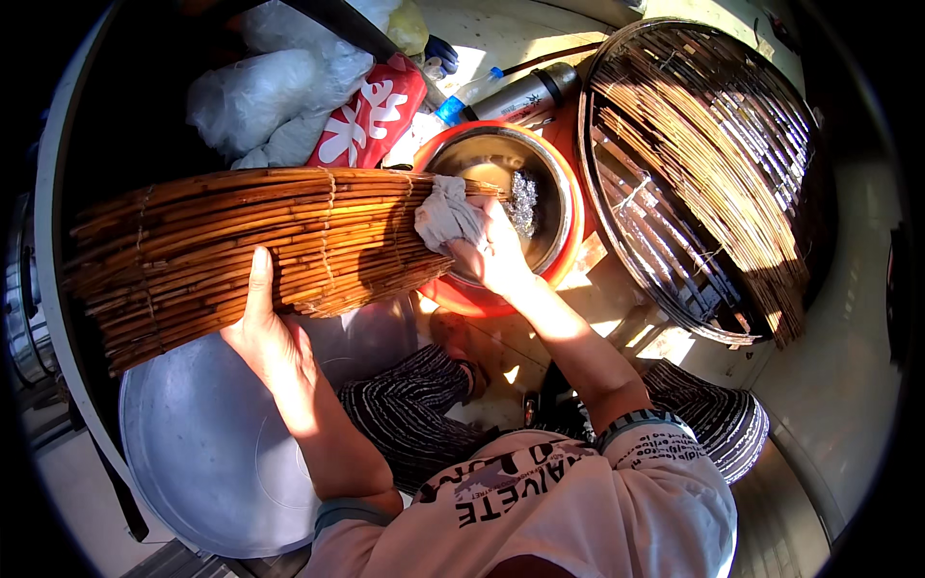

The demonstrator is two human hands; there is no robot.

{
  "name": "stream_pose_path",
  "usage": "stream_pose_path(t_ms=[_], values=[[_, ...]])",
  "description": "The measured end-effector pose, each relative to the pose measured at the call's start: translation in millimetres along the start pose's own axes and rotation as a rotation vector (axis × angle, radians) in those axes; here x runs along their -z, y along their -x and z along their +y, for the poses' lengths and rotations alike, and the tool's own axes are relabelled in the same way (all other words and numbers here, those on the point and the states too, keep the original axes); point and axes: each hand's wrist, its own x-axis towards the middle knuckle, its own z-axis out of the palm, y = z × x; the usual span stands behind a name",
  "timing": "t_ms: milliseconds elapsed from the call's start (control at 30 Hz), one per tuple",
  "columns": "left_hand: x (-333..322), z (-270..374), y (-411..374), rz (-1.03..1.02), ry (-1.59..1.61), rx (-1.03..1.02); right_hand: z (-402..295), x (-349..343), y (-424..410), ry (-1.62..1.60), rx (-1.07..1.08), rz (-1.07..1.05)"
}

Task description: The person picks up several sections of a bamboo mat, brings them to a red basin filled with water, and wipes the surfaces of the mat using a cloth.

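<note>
A mat of thin brown bamboo or reed sticks, bound with string, spans from the dark left side to the basins. My left hand grips its lower edge, the thumb lying on top. In my right hand a damp-looking white cloth is pressed on the mat's narrower right end. Just beyond that hand, a metal bowl of cloudy water sits inside an orange-red basin. A steel-wool scrubber lies in the bowl.
At right, a round slatted steamer rack carries another stick mat. A large aluminium pan stands lower left. Behind the basins lie a steel thermos, a clear bottle, a red bag and white plastic bags.
</note>
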Motion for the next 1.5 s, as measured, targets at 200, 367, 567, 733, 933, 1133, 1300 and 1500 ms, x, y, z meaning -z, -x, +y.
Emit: stream_pose_path(t_ms=[200, 367, 567, 733, 933, 1133, 1300, 1500], values=[[2.8, -1.3, -2.7, -0.036, 0.026, 0.04, -2.6, -16.5, -22.2, -0.132, -0.01, 0.181], [17.0, -9.6, -12.0, -0.026, 0.053, 0.062, 85.5, 2.0, -23.7, 0.206, -0.202, -0.098], [9.0, -9.1, -7.4, -0.081, 0.062, 0.009, 105.7, 24.6, -17.7, 0.825, -0.682, -0.497], [35.5, -18.4, -17.8, -0.165, 0.182, 0.072, 35.4, 17.2, -52.2, 0.265, 0.046, -0.177], [24.7, -17.1, -14.3, -0.238, 0.291, 0.035, -17.7, 5.4, -78.3, -0.105, 0.22, -0.179], [27.4, -21.8, -13.7, -0.328, 0.368, -0.103, -20.1, -1.7, -61.7, -0.111, 0.303, -0.029], [14.3, -17.7, 5.0, -0.239, 0.357, -0.246, -48.4, -16.3, -56.0, 0.005, 0.385, 0.222], [-0.8, -25.8, 25.7, -0.231, 0.093, -0.441, -62.6, -42.8, -48.0, 0.121, 0.331, 0.362]])
